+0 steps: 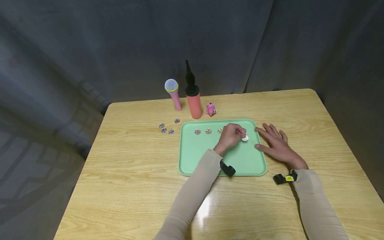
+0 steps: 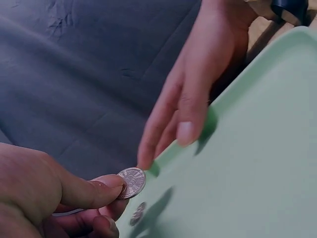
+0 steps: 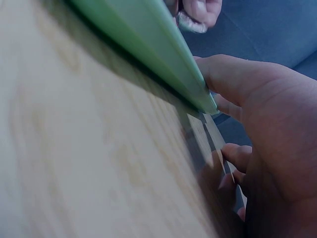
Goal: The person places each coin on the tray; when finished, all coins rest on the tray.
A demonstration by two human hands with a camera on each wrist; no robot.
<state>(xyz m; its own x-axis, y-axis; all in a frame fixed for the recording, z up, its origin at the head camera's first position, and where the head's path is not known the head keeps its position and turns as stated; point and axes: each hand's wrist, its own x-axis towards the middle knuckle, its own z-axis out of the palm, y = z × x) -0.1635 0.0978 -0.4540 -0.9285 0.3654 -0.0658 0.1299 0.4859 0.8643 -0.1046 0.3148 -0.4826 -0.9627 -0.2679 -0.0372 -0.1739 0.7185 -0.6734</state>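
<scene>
The left hand (image 1: 232,134) pinches a coin (image 2: 132,182) between thumb and forefinger, just above the far right part of the green tray (image 1: 198,156). The right hand (image 1: 277,144) lies flat with straight fingers on the bench (image 1: 135,173), its thumb touching the tray's right rim.

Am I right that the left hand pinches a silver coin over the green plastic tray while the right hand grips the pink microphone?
Not quite. The left hand does pinch a silver coin over the green plastic tray, but the right hand lies flat on the wooden table, fingers at the tray's right edge. The pink microphone stands untouched behind the tray, as the head view shows.
</scene>
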